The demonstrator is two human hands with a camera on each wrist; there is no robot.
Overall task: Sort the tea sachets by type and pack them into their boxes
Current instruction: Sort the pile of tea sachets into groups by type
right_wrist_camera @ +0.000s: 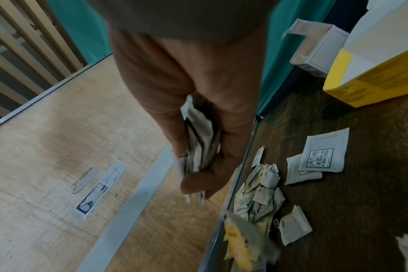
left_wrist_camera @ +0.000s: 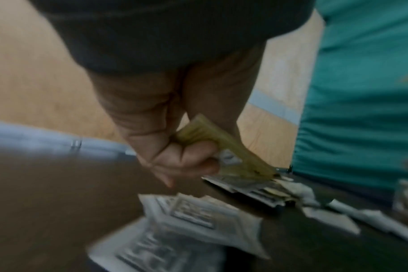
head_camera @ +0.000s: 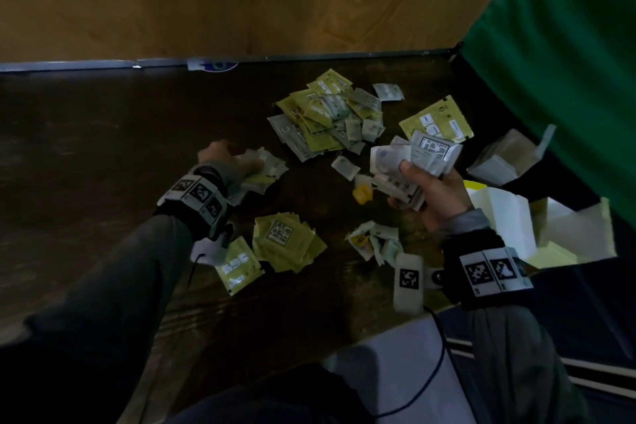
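Observation:
A mixed heap of yellow-green and grey-white tea sachets (head_camera: pixel 327 113) lies at the middle back of the dark table (head_camera: pixel 103 148). My left hand (head_camera: pixel 237 165) is low over a small pile of white sachets (head_camera: pixel 268 165). Its curled fingers (left_wrist_camera: pixel 186 160) grip a yellow-green sachet (left_wrist_camera: pixel 224 145). My right hand (head_camera: pixel 426 189) is raised and holds a fanned stack of grey-white sachets (head_camera: pixel 426 151), seen edge-on as the stack (right_wrist_camera: pixel 200 139) in the right wrist view. An open white box (head_camera: pixel 506 155) and an open yellow box (head_camera: pixel 509 220) stand at the right.
A neat stack of yellow-green sachets (head_camera: pixel 285 241) lies near the front, with one more sachet (head_camera: pixel 237 267) to its left. A few loose tea bags (head_camera: pixel 375 241) lie front right. A green cloth (head_camera: pixel 568 45) hangs over the boxes. The table's back edge (head_camera: pixel 309 57) borders wooden floor.

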